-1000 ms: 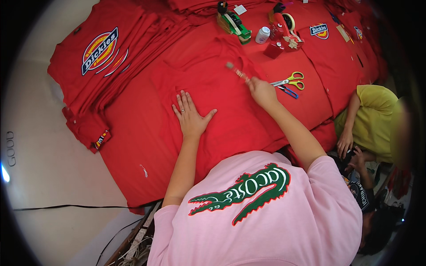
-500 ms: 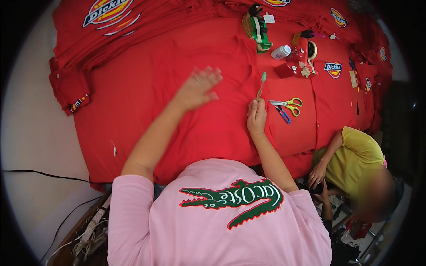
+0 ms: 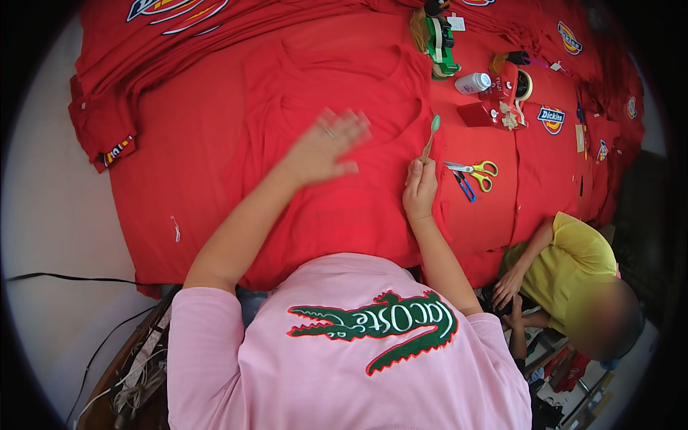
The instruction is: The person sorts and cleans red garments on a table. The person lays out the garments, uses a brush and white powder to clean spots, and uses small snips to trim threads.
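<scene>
A red shirt point(image 3: 337, 186) lies spread out in front of me, its round neckline at the far end. Over its middle is my left hand point(image 3: 324, 149), palm down with fingers spread, slightly blurred; whether it touches the cloth I cannot tell. At the shirt's right edge, my right hand point(image 3: 421, 188) is closed round the handle of a toothbrush point(image 3: 430, 140), whose pale green head points away from me. Yellow-handled scissors point(image 3: 473, 170) and blue thread snips point(image 3: 464, 186) lie just right of that hand.
Beyond the toothbrush stand a green tape dispenser point(image 3: 439, 46), a white bottle point(image 3: 473, 83) and a red tape dispenser point(image 3: 494, 113). Piled red shirts point(image 3: 172, 54) line the far side. A person in a yellow top point(image 3: 573, 251) sits at the right. Cables point(image 3: 132, 387) hang at lower left.
My left hand has shifted slightly to the right over the shirt, still spread. The toothbrush stays in my right hand. The whole view has moved a little.
</scene>
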